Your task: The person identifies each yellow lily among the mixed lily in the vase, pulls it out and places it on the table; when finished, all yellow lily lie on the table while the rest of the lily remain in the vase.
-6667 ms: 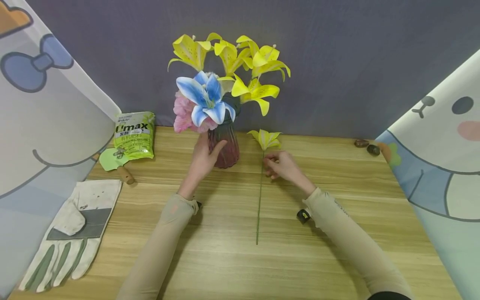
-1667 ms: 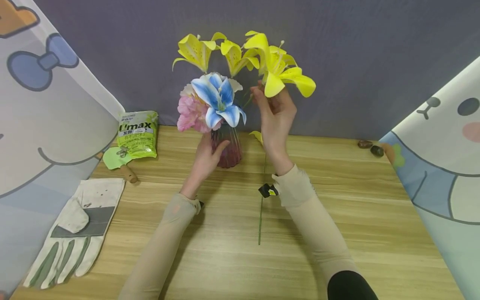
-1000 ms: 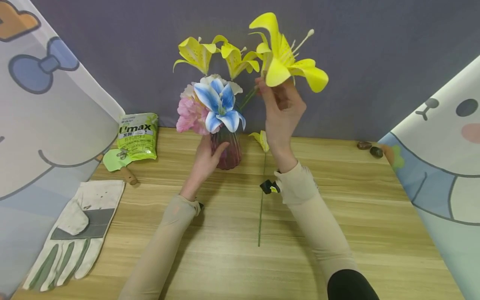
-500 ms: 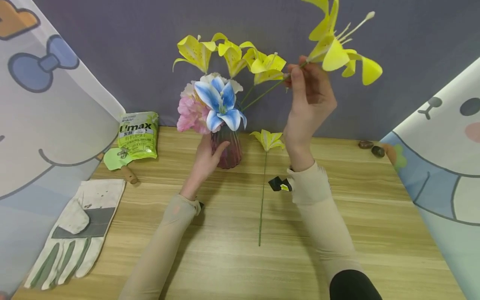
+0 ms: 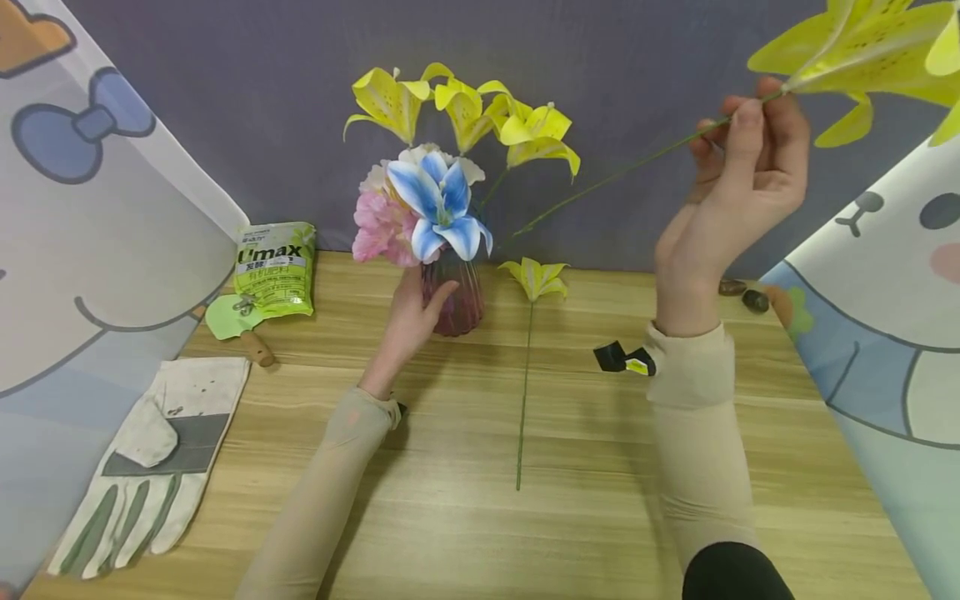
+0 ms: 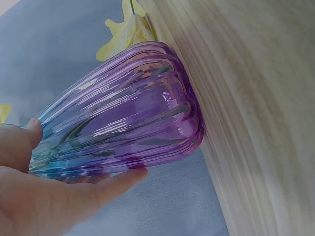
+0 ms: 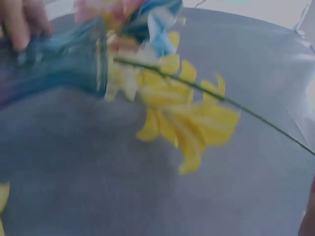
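My left hand [image 5: 408, 317] grips the ribbed glass vase [image 5: 459, 304], purple low down and bluish toward the neck, which stands on the table. In the left wrist view the thumb and fingers lie around the vase [image 6: 128, 113]. A blue-and-white lily [image 5: 442, 212], a pink flower [image 5: 384, 227], a whitish bloom and three yellow lilies [image 5: 390, 104] fill it. High at the right, my right hand [image 5: 738, 179] pinches the stem of another yellow lily [image 5: 862, 62] just below its bloom. That stem slants down left, its lower tip beside the vase's flowers.
Another yellow lily [image 5: 532, 279] lies on the wooden table, stem toward the front. At left are a green Umax bag [image 5: 276, 271], a small green trowel [image 5: 232, 318] with a wooden handle and a work glove [image 5: 153, 458]. Two dark stones [image 5: 755, 301] lie at back right.
My right hand left the lily on the table, took hold of a yellow lily in the vase and drew it up and out to the right. My left hand stays on the vase.
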Demonstrator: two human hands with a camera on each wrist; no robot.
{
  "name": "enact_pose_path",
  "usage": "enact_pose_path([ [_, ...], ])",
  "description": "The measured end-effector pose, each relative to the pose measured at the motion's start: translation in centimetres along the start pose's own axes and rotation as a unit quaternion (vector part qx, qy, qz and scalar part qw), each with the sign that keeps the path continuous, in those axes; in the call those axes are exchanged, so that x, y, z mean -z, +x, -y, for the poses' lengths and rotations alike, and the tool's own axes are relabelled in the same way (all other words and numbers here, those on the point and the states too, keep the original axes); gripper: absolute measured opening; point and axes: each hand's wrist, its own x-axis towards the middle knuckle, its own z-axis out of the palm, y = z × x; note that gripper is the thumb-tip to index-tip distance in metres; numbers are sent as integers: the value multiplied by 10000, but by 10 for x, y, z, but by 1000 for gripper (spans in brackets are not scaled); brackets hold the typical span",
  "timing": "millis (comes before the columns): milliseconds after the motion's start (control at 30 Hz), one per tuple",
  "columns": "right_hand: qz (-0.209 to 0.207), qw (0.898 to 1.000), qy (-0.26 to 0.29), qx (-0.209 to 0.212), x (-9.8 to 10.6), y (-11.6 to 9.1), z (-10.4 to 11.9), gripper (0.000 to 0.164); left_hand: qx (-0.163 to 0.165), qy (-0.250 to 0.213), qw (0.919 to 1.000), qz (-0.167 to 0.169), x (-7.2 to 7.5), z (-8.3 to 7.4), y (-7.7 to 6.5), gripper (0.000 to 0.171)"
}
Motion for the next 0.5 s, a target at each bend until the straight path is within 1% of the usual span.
enact_pose_path([
  [67,70,9994,-50,-347,11,6,1,13,2,-16,10000,2,0,0,0,66],
  [133,400,9956,-265,-811,25,10,-1,8,11,-27,10000,6,1,0,0,65],
  [167,605,9912,-414,-1098,34,10,-1,8,21,-35,10000,7,1,0,0,65],
  [200,865,9849,-618,-1369,43,10,-3,11,26,-33,10000,7,1,0,0,65],
  [233,1104,9757,-847,-1695,52,10,-4,14,28,-29,10000,8,0,0,0,65],
  [300,1709,9505,-1400,-2186,73,7,-6,19,25,-21,10000,15,0,0,0,66],
  [367,2172,9162,-2004,-2707,93,2,-9,21,13,-44,10000,15,-1,1,1,66],
  [433,2549,8763,-2502,-3232,113,-3,-13,21,12,-46,10000,-2,-1,1,1,66],
  [500,2952,8291,-3093,-3603,131,-8,-17,24,28,-29,10000,-24,-1,2,1,65],
])
